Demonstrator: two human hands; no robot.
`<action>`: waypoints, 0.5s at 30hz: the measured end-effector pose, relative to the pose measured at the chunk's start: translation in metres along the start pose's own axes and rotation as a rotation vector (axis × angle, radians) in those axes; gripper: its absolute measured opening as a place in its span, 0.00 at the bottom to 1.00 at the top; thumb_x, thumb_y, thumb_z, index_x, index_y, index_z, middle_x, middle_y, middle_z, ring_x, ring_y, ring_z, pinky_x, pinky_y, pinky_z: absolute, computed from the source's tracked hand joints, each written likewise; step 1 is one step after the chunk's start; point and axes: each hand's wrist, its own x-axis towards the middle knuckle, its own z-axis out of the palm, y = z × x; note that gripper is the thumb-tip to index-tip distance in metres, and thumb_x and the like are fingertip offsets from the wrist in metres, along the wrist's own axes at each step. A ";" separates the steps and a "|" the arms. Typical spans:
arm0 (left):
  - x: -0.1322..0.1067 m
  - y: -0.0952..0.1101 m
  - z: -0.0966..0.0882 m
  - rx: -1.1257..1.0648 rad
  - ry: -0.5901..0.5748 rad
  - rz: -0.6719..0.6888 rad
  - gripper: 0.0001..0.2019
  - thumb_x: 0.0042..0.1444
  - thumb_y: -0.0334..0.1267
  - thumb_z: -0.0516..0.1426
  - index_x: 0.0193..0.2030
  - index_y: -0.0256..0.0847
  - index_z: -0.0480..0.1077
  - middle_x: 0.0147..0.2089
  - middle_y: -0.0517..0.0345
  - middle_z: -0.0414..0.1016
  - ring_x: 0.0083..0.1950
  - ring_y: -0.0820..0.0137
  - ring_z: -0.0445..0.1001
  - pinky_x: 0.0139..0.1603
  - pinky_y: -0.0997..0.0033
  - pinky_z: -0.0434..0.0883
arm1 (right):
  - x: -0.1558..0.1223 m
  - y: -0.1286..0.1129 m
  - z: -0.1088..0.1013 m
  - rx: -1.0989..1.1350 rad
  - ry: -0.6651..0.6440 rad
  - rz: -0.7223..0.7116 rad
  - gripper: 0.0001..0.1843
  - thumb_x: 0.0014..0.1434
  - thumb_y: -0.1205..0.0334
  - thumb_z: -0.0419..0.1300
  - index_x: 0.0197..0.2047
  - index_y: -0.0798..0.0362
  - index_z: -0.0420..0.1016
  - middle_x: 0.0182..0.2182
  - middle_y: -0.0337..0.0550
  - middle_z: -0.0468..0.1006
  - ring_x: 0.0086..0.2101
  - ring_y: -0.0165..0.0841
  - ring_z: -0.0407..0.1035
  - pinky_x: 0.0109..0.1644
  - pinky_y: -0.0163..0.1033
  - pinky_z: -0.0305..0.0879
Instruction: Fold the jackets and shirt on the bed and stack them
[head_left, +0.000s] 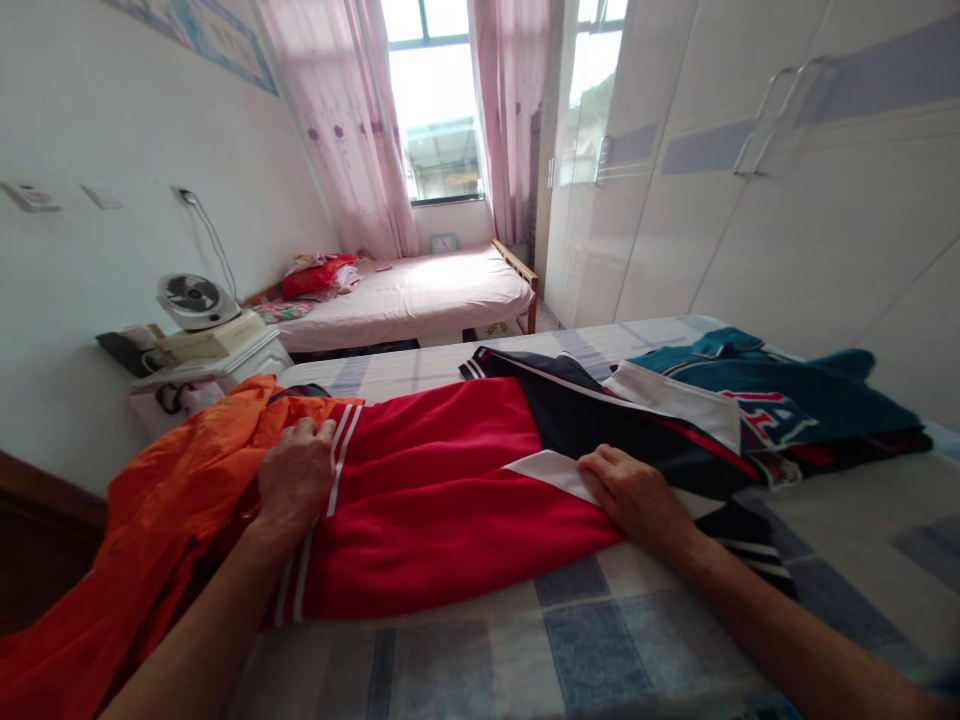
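A red, black and white jacket (442,520) lies spread across the bed, with white stripes along its red hem at the left. My left hand (295,478) is closed on that striped hem, its fingers bent over the cloth. Near the pointed white panel, my right hand (634,495) grips the jacket where red meets black; the thumb side is partly hidden. An orange garment (191,470) spreads beside and under my left forearm. Beyond my right hand lies a folded teal garment (810,400) with a large letter A on it.
Blue and white checked bedding (495,650) covers the bed. A small fan (193,295) stands on a box atop a white cabinet (259,355) at the left. Behind is a second bed (427,290) below the window. White wardrobe doors (750,230) line the right side.
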 end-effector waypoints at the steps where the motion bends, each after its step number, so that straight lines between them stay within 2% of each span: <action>1: 0.007 0.008 -0.004 -0.012 0.022 0.016 0.20 0.59 0.34 0.44 0.54 0.32 0.68 0.46 0.38 0.71 0.48 0.51 0.71 0.41 0.58 0.69 | 0.000 -0.001 0.000 0.008 0.000 0.003 0.13 0.65 0.63 0.45 0.37 0.52 0.70 0.33 0.43 0.72 0.36 0.32 0.68 0.41 0.36 0.62; 4: 0.037 0.040 -0.015 -0.296 -0.005 0.062 0.20 0.58 0.39 0.47 0.55 0.36 0.68 0.53 0.43 0.70 0.51 0.55 0.71 0.49 0.59 0.68 | 0.001 -0.002 -0.002 0.029 -0.003 0.022 0.13 0.65 0.63 0.45 0.35 0.52 0.70 0.32 0.42 0.72 0.36 0.32 0.68 0.40 0.37 0.61; 6: 0.062 0.068 -0.015 -0.539 -0.087 0.110 0.19 0.57 0.40 0.49 0.52 0.37 0.70 0.50 0.47 0.73 0.48 0.60 0.73 0.50 0.63 0.68 | 0.002 -0.003 -0.002 0.050 -0.011 0.040 0.13 0.65 0.64 0.45 0.34 0.52 0.69 0.32 0.42 0.71 0.35 0.32 0.67 0.40 0.37 0.61; 9: 0.104 0.114 -0.004 -0.689 -0.165 0.183 0.17 0.57 0.40 0.50 0.50 0.38 0.72 0.38 0.53 0.78 0.37 0.68 0.77 0.42 0.70 0.72 | 0.001 -0.002 -0.001 0.087 -0.021 0.070 0.14 0.66 0.64 0.44 0.33 0.51 0.68 0.32 0.41 0.70 0.34 0.31 0.67 0.39 0.37 0.60; 11: 0.128 0.146 0.009 -0.731 -0.161 0.198 0.18 0.56 0.37 0.51 0.52 0.37 0.70 0.35 0.55 0.78 0.33 0.70 0.76 0.38 0.72 0.72 | 0.001 -0.001 0.001 0.110 -0.029 0.084 0.13 0.65 0.65 0.45 0.33 0.51 0.67 0.32 0.40 0.70 0.34 0.31 0.66 0.39 0.37 0.59; 13: 0.149 0.175 0.023 -0.733 -0.111 0.205 0.21 0.53 0.33 0.53 0.55 0.37 0.68 0.41 0.51 0.77 0.39 0.68 0.77 0.42 0.69 0.72 | 0.000 0.001 0.004 0.130 -0.037 0.090 0.12 0.64 0.67 0.46 0.32 0.50 0.67 0.32 0.40 0.70 0.34 0.31 0.66 0.39 0.37 0.58; 15: 0.166 0.198 0.036 -0.708 -0.040 0.222 0.25 0.49 0.31 0.56 0.57 0.38 0.66 0.53 0.45 0.72 0.50 0.62 0.73 0.51 0.64 0.69 | -0.001 0.002 0.007 0.140 -0.044 0.091 0.10 0.63 0.70 0.47 0.32 0.50 0.66 0.32 0.39 0.70 0.35 0.31 0.66 0.39 0.38 0.57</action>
